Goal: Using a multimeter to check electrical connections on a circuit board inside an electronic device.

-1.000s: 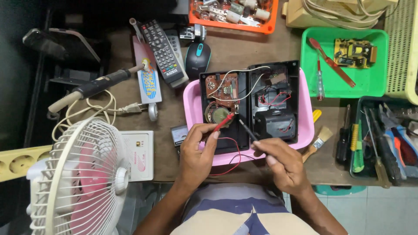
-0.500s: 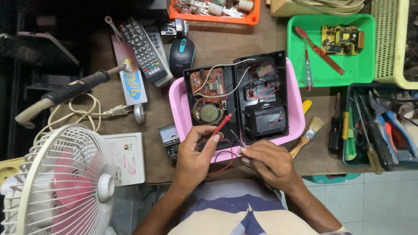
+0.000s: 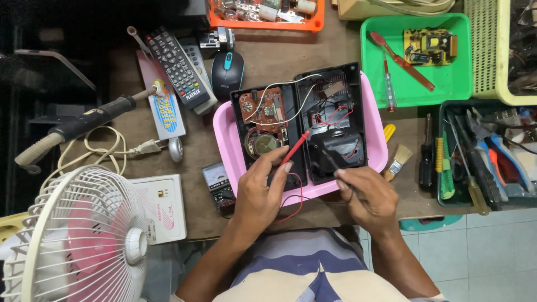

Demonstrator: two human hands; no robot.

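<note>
Pink tray [image 3: 224,140] holds opened radio [image 3: 302,120]; left hand [image 3: 260,190] grips red probe [image 3: 295,146], right hand [image 3: 366,193] black probe [image 3: 330,159].

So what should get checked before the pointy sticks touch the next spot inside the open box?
1. Red probe held in left hand: ok.
2. Black probe held in right hand: ok.
3. Opened radio sitting inside pink tray: ok.
4. Meter next to the tray: ok.
5. Meter dial setting: cannot tell.
6. Red tip touching metal: cannot tell.
</note>
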